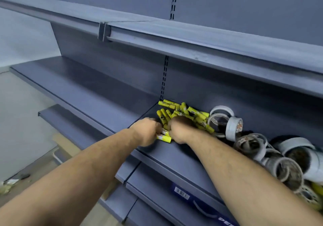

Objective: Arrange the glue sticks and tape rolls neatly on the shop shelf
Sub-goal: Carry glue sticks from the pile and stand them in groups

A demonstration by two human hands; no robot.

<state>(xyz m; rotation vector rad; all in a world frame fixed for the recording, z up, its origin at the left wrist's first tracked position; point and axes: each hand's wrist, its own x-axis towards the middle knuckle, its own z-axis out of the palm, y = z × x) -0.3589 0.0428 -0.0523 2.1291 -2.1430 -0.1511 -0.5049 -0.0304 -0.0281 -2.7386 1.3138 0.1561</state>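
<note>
I am reaching onto the blue shelf [167, 157], where tape rolls [251, 145] are lying heaped at 3 o'clock of the yellow glue sticks [185, 112]. My left hand [148, 132] is curling round glue sticks at the pile's 6 o'clock edge. My right hand [180, 129] is curling just beside it, but I cannot tell whether it is holding anything.

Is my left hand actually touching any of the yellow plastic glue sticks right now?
Touching. The head view shows the left hand curled round yellow plastic glue sticks at the pile's near edge, their ends poking out past its fingers.
</note>
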